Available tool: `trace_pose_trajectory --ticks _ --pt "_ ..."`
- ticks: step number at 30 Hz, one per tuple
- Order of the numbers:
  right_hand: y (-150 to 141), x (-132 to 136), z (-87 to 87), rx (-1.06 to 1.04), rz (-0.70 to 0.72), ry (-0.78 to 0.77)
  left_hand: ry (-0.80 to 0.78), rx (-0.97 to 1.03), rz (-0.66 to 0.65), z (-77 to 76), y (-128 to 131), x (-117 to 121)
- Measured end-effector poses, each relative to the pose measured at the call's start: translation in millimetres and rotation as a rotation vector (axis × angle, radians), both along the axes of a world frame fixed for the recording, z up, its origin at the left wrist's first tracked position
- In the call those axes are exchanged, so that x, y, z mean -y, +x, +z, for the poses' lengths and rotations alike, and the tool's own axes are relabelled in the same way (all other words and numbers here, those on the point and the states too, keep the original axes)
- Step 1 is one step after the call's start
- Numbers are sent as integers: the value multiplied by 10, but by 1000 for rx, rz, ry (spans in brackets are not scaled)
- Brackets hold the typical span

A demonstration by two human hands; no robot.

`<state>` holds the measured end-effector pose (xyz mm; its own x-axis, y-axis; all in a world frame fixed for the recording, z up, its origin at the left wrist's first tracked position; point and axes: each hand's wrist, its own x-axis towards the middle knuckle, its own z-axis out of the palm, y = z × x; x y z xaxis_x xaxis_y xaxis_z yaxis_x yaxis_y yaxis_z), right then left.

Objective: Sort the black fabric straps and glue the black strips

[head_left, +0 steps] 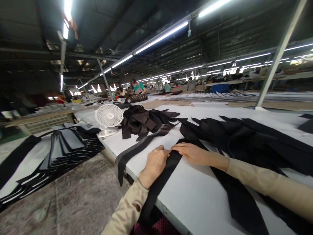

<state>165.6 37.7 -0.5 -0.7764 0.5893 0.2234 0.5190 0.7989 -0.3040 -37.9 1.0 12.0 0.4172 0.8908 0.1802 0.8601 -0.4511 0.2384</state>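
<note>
A black fabric strip (168, 168) lies across the white table and hangs over its near edge. My left hand (154, 164) is closed on the strip's left side near its upper end, fingers curled. Just right of it, my right hand (194, 153) pinches the same strip at its upper end, with the fingertips of both hands almost touching. What lies under the fingers is hidden. Left of my hands, another dark strip with a grey edge (140, 147) droops over the table's edge. A heap of black fabric pieces (246, 140) spreads right of and behind my right hand.
A white fan (109, 116) stands at the table's left edge, beside a pile of dark brown and black pieces (140, 120). Layered black and white pieces (66, 143) lie at the left. A metal post (280, 55) rises at the right. A person in green (139, 87) works farther back.
</note>
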Motion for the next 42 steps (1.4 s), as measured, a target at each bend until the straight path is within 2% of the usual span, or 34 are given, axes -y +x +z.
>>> trace_pose_trajectory --ticks 3,5,8,12,15,18,20,23,25,28,30,33,36,39,42 --pt "20 -5 -17 22 -25 -23 -154 221 89 41 -155 131" --pt "30 -8 2 46 -31 -36 -194 300 145 58 -241 267" --pt "34 -6 54 104 9 -46 -140 289 157 35 -281 439" --pt "-26 53 131 193 67 1 17 117 80 -49 -249 524" --pt "-86 105 160 235 86 61 77 7 71 -82 -249 526" --pt "-61 65 155 210 81 52 69 -18 75 -75 -260 491" --pt "4 -11 144 161 7 62 68 -37 78 -61 -252 434" --pt "78 -97 138 25 -175 207 82 -86 79 -43 -184 298" --pt "64 -94 128 -61 -136 253 85 -121 70 -32 -104 195" --pt "-22 -43 68 -74 7 129 84 -132 30 -15 4 65" --pt "-64 -20 6 -51 -3 50 57 -64 15 -1 16 16" --pt "-72 -13 -55 -34 -33 -14 -65 182 24 31 -78 38" --pt "-55 -21 -51 -27 -36 -47 -164 359 131 56 -204 173" --pt "-54 -26 -15 3 -36 -59 -150 328 240 32 -244 335" --pt "-68 -8 33 60 2 -62 -51 254 208 -34 -209 434"
